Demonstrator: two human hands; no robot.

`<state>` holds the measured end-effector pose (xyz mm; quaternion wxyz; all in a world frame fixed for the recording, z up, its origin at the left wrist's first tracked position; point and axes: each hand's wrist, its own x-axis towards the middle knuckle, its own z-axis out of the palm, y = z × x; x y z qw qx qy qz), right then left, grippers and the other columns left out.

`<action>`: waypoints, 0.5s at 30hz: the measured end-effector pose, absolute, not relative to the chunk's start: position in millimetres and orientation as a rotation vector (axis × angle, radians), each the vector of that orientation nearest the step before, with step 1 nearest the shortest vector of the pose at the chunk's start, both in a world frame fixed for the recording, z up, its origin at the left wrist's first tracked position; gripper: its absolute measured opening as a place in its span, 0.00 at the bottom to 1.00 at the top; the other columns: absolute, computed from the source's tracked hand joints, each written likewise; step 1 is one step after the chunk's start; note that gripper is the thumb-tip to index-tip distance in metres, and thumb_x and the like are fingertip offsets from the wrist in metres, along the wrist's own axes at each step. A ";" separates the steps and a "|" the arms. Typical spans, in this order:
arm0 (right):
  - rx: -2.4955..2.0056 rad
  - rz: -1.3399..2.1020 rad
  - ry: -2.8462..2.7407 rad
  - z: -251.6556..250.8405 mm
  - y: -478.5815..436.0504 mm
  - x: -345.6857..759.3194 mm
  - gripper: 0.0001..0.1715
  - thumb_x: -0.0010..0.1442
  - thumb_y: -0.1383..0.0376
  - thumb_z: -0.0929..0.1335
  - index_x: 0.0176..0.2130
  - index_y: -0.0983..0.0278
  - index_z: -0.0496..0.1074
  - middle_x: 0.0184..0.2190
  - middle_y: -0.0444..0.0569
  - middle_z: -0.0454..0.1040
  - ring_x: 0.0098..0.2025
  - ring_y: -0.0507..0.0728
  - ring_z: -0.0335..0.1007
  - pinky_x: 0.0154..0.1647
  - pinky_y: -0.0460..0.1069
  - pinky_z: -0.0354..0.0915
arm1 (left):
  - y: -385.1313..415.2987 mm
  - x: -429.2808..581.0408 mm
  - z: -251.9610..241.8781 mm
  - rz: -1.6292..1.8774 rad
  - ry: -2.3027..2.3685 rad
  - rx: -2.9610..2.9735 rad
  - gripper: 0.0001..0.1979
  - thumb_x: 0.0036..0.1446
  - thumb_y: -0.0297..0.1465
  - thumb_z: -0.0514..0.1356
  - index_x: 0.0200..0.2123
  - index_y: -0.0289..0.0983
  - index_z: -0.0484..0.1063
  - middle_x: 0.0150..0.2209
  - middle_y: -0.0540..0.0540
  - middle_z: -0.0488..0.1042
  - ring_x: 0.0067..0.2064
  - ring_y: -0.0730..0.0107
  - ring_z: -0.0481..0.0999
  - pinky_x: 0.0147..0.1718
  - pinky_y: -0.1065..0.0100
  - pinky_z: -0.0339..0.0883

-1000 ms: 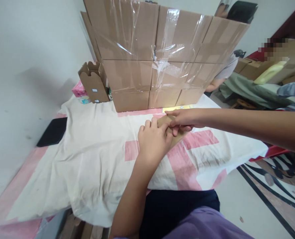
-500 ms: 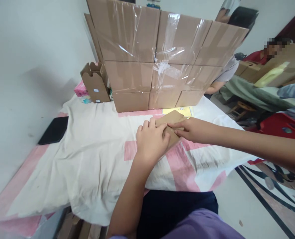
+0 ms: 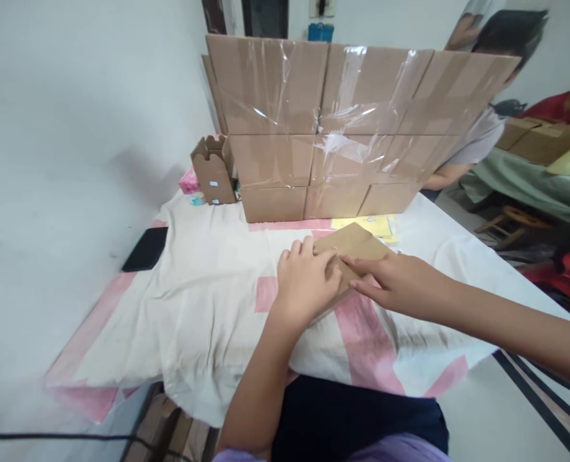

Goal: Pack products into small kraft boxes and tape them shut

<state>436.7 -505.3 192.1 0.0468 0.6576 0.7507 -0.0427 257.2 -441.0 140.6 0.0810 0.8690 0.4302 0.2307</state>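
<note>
As our left hand [image 3: 304,277] curls over the flat brown cardboard piece [image 3: 356,242] beneath it, apparently as an anchor, we touch that piece with our right hand [image 3: 397,282], forefinger and thumb parted; whether the left clamps it, we cannot tell

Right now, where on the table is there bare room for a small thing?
The cloth is bare, though wrinkled, between the black flat object and the left hand. Another patch lies beyond the right forearm, right of the yellow sheet. Crowded: around the cardboard piece, with the right hand on it.
</note>
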 end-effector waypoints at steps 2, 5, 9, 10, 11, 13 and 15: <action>2.000 -0.084 2.317 186.4 -508.3 443.2 0.30 0.69 0.52 0.63 0.65 0.59 0.70 0.28 0.51 0.81 0.33 0.63 0.78 0.30 0.49 0.63 | -441.8 258.4 140.7 0.708 1.279 2.586 0.16 0.63 0.38 0.56 0.51 0.50 0.76 0.49 0.45 0.71 0.52 0.56 0.68 0.48 0.55 0.63; 1.996 0.032 2.326 177.1 -513.9 453.5 0.30 0.67 0.54 0.65 0.64 0.57 0.70 0.24 0.50 0.78 0.29 0.64 0.77 0.27 0.50 0.62 | -442.6 259.0 141.0 0.718 1.257 2.568 0.15 0.63 0.37 0.56 0.51 0.51 0.76 0.48 0.46 0.70 0.52 0.58 0.68 0.49 0.55 0.64; 2.081 0.159 2.354 167.2 -515.4 469.8 0.33 0.63 0.49 0.67 0.64 0.53 0.70 0.23 0.52 0.77 0.26 0.68 0.76 0.24 0.54 0.63 | -439.7 250.1 142.1 0.684 1.247 2.546 0.18 0.66 0.41 0.55 0.57 0.52 0.73 0.48 0.46 0.69 0.50 0.58 0.67 0.48 0.56 0.65; 2.134 0.211 2.391 164.0 -513.8 475.2 0.34 0.62 0.48 0.67 0.65 0.53 0.69 0.26 0.53 0.78 0.27 0.69 0.76 0.25 0.55 0.65 | -437.6 245.6 142.4 0.679 1.246 2.541 0.19 0.66 0.42 0.54 0.58 0.52 0.72 0.48 0.46 0.69 0.50 0.58 0.67 0.47 0.57 0.65; 2.183 0.264 2.459 159.5 -511.1 481.1 0.35 0.62 0.49 0.67 0.66 0.52 0.67 0.31 0.54 0.79 0.30 0.70 0.77 0.27 0.57 0.67 | -434.9 240.2 142.7 0.675 1.238 2.542 0.20 0.67 0.43 0.54 0.60 0.53 0.71 0.48 0.46 0.69 0.50 0.59 0.67 0.47 0.57 0.65; 2.222 0.293 2.657 144.9 -502.1 493.9 0.39 0.64 0.51 0.68 0.70 0.49 0.58 0.43 0.56 0.77 0.42 0.71 0.77 0.37 0.61 0.72 | -427.7 228.4 143.4 0.642 1.206 2.568 0.20 0.69 0.43 0.52 0.61 0.54 0.69 0.48 0.46 0.68 0.49 0.60 0.67 0.47 0.58 0.66; 2.214 0.204 2.845 123.0 -488.2 506.6 0.43 0.64 0.54 0.69 0.72 0.46 0.49 0.52 0.57 0.70 0.52 0.72 0.73 0.49 0.63 0.72 | -419.1 217.6 144.1 0.559 1.176 2.615 0.21 0.70 0.43 0.50 0.62 0.53 0.69 0.48 0.45 0.68 0.49 0.60 0.67 0.48 0.58 0.67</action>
